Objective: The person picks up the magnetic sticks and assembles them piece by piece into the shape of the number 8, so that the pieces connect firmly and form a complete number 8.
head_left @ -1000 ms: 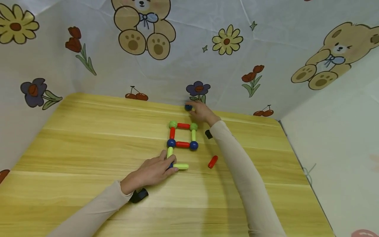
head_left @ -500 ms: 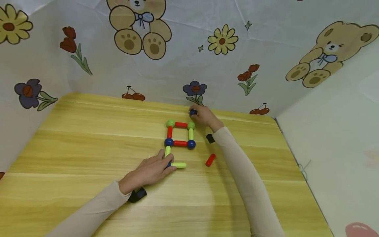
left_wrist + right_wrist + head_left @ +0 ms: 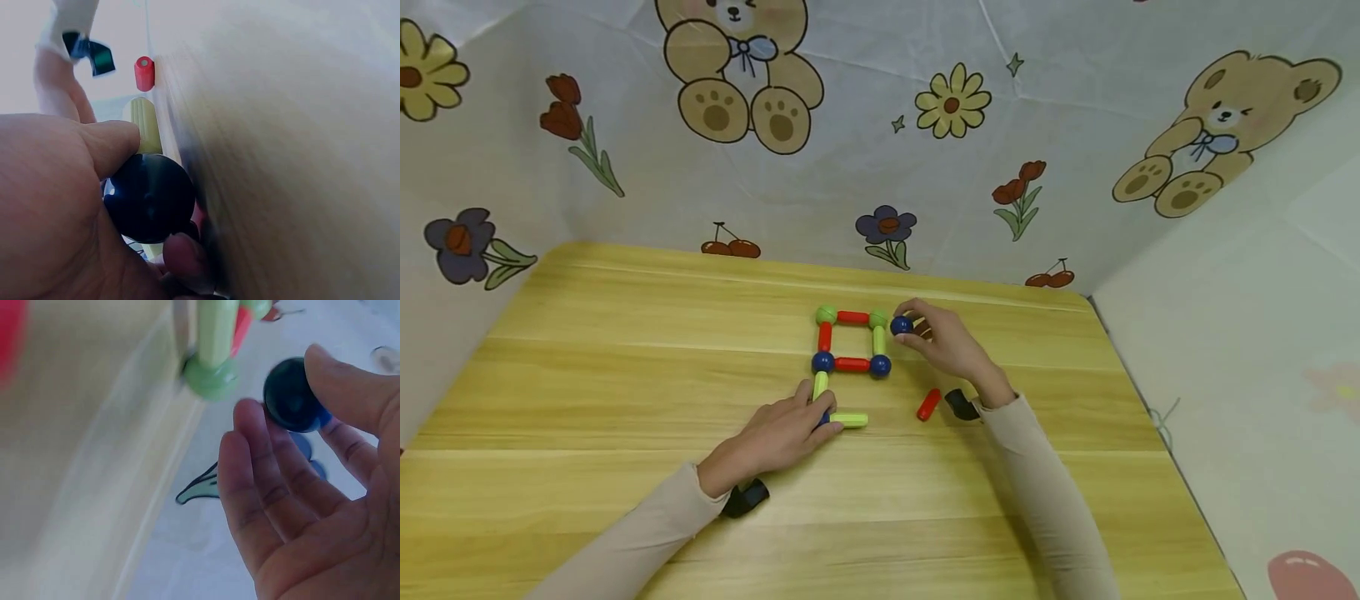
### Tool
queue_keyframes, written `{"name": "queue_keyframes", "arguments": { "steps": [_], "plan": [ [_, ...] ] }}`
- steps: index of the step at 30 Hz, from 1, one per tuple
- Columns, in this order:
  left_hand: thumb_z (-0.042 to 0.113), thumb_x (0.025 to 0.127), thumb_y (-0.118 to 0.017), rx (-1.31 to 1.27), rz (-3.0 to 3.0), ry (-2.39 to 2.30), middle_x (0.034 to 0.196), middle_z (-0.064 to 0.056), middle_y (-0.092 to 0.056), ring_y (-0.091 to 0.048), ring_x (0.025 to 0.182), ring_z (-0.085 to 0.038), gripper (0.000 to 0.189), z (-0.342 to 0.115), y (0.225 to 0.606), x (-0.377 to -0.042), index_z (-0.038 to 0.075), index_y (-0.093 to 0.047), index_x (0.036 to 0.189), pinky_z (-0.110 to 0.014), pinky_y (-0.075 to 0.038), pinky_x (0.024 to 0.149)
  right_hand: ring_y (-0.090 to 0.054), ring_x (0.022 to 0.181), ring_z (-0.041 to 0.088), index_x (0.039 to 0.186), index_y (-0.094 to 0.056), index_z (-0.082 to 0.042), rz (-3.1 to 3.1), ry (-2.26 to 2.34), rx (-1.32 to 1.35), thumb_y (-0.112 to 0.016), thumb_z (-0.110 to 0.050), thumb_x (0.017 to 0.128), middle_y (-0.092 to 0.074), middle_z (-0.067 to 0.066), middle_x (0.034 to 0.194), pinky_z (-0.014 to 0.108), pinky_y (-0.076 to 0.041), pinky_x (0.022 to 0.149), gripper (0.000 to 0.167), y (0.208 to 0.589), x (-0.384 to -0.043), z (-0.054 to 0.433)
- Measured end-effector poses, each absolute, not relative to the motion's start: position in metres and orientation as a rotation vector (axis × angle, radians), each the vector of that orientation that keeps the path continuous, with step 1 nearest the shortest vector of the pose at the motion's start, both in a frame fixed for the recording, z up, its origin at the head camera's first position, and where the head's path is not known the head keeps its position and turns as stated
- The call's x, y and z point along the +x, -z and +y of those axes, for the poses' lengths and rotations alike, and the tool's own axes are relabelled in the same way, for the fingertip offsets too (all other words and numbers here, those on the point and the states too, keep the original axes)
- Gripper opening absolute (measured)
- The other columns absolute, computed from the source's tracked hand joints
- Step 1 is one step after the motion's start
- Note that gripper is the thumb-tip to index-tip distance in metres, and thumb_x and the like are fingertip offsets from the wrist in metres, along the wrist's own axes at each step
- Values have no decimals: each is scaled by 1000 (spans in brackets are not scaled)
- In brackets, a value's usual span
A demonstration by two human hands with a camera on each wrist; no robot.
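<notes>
My right hand [image 3: 951,343] pinches a blue ball [image 3: 901,325] between thumb and fingers, just right of a square of rods and balls. In the right wrist view this ball [image 3: 289,395] sits at the fingertips. The square has two green balls [image 3: 826,315] at the back, two blue balls [image 3: 880,365] in front, red rods [image 3: 852,364] and one light green rod [image 3: 878,342]. Below its left corner my left hand [image 3: 781,429] grips another blue ball [image 3: 150,200]. Light green rods run from that ball, one towards the square and one [image 3: 850,421] to the right.
A loose red rod [image 3: 928,405] lies right of the square, near the black band [image 3: 962,405] on the right wrist. Behind the wooden table [image 3: 625,333] hangs a pale cloth [image 3: 850,167] printed with bears and flowers. Another black band [image 3: 745,498] is at the left wrist.
My right hand has brought its blue ball from the table's back edge towards me, to beside the square's back right corner. The left hand keeps its place on the lower ball.
</notes>
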State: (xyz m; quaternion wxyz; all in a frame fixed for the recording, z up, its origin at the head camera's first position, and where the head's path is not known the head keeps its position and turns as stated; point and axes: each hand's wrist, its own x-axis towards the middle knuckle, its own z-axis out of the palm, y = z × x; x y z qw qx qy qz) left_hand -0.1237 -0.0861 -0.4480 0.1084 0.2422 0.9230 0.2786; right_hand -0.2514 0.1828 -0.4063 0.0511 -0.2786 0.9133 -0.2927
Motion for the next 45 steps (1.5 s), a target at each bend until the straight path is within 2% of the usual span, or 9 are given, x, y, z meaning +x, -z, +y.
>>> {"name": "queue_keyframes", "arguments": {
  "steps": [9, 17, 21, 26, 34, 40, 45],
  "plan": [
    [36, 104, -54, 704, 2716, -803, 91, -4, -39, -41, 61, -14, 18, -87, 448, -125, 18, -51, 103, -27, -31, 49, -68, 91, 17, 121, -61, -11, 2665, 876, -936, -73, -11, 92, -68, 4, 113, 34, -58, 82, 31, 411, -195, 184],
    [36, 104, -54, 706, 2724, -802, 91, -4, -39, -41, 61, -14, 18, -86, 449, -124, 18, -52, 104, -27, -32, 49, -62, 79, 16, 117, -58, -12, 2587, 773, -996, -77, -12, 89, -63, 2, 104, 25, -53, 70, 34, 417, -168, 177],
    [36, 104, -54, 713, 2729, -795, 91, -4, -39, -41, 61, -14, 17, -86, 449, -124, 18, -52, 105, -27, -32, 49, -62, 81, 17, 114, -57, -13, 2571, 760, -1016, -77, -12, 88, -62, 0, 101, 28, -53, 72, 33, 421, -162, 174],
    [36, 104, -53, 718, 2719, -788, 91, -5, -39, -41, 61, -15, 18, -85, 450, -124, 18, -52, 107, -27, -32, 49, -64, 83, 14, 112, -58, -15, 2557, 759, -992, -78, -16, 88, -62, -3, 101, 27, -53, 76, 32, 425, -160, 171],
    [37, 104, -53, 702, 2718, -785, 90, -4, -39, -41, 61, -15, 19, -86, 449, -125, 18, -52, 107, -28, -33, 49, -65, 86, 14, 113, -58, -13, 2527, 770, -988, -78, -16, 89, -64, 0, 102, 27, -54, 77, 32, 426, -160, 166],
    [37, 104, -53, 697, 2704, -800, 91, -4, -40, -42, 61, -15, 19, -86, 448, -125, 20, -56, 113, -28, -33, 50, -66, 93, 16, 120, -60, -11, 2532, 741, -973, -78, -17, 89, -66, 3, 111, 30, -55, 82, 37, 422, -160, 171],
    [36, 104, -53, 688, 2695, -812, 92, -5, -41, -43, 62, -16, 19, -86, 448, -125, 21, -57, 116, -29, -34, 51, -63, 101, 23, 124, -64, -9, 2594, 714, -916, -79, -17, 87, -65, 6, 119, 40, -54, 88, 41, 413, -166, 183]
  ]
}}
